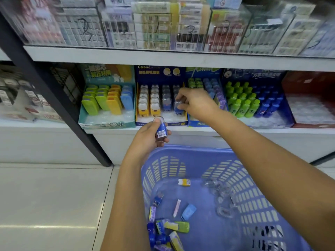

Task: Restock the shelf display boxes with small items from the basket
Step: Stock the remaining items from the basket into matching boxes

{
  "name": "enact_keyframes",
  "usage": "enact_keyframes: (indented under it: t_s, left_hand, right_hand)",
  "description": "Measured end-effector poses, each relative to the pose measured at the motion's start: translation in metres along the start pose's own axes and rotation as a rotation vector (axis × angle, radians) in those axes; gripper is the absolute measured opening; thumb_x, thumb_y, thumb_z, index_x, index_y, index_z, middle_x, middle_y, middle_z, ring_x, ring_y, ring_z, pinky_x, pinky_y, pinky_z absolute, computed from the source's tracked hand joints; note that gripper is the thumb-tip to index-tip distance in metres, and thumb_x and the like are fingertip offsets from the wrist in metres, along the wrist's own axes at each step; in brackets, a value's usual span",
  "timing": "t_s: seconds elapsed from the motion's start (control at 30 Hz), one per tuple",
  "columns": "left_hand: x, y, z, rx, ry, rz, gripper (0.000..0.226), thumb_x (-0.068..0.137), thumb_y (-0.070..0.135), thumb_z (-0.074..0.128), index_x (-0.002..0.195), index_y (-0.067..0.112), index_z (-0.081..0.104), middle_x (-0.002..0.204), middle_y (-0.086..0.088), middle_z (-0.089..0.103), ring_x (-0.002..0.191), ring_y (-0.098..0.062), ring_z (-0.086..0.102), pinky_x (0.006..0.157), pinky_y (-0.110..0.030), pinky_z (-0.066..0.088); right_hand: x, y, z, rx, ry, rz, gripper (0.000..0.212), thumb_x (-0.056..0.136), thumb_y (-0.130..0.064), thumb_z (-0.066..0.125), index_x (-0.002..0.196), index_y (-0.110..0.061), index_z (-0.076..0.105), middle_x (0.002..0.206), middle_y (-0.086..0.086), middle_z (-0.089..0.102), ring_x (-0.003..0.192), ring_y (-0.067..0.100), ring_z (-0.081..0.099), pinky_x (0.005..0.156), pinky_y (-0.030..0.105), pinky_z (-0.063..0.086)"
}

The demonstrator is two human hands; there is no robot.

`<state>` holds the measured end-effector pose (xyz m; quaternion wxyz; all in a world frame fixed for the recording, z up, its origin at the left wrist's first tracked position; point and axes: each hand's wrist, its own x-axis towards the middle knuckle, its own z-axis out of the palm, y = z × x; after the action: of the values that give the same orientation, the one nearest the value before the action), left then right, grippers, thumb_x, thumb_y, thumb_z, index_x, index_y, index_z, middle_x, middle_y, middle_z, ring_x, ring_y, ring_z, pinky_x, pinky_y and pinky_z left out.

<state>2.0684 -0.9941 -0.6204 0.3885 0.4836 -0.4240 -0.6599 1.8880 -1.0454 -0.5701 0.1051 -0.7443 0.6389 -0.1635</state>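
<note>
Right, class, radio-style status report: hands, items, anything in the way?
Left hand holds a blue item. Right hand pinches a second blue item at the Gaspard box, right column. Path clear.

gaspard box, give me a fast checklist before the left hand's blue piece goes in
1. Left hand grips the blue clear-capped item: ok.
2. Its colour matches the blue columns of the Gaspard box: ok.
3. Right hand out of those columns: not ok, its fingers pinch another capped item there.
4. That item seated in its row: cannot tell, the fingers cover it.
5. Bare tray at the box front for more: ok.
6. Basket holds more stock: ok.
</note>
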Motion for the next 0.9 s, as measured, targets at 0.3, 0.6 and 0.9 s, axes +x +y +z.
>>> enact_keyframes:
  t_s: [0.3,0.6,0.9]
  left_hand:
    - [0.009,-0.001,-0.001,-0.095,-0.035,0.015,0.026,0.101,0.02,0.038,0.098,0.009,0.061,0.087,-0.006,0.074,0.076,-0.019,0.071,0.064,-0.023,0.056]
    - [0.002,0.002,0.023,0.366,0.33,0.453,0.025,0.08,0.029,0.073,0.1,0.027,0.059,0.085,0.016,0.063,0.072,0.006,0.059,0.063,-0.009,0.048]
    - [0.007,-0.007,0.023,0.936,0.287,0.45,0.048,0.09,0.026,0.061,0.133,0.008,0.049,0.134,-0.008,0.05,0.126,-0.021,0.041,0.101,-0.024,0.031]
  right_hand:
    - [0.01,-0.002,-0.006,-0.214,-0.022,-0.059,0.025,0.084,-0.02,0.067,0.108,-0.011,0.066,0.114,0.01,0.056,0.107,0.028,0.051,0.082,0.029,0.04]
    - [-0.031,-0.04,-0.003,0.468,0.06,0.096,0.025,0.083,-0.043,0.065,0.091,-0.02,0.065,0.08,0.0,0.063,0.07,0.009,0.055,0.063,0.025,0.046]
    - [-0.01,-0.033,-0.005,0.242,0.102,0.0,0.018,0.083,-0.013,0.069,0.1,-0.007,0.063,0.092,0.006,0.065,0.079,0.013,0.057,0.077,0.029,0.05]
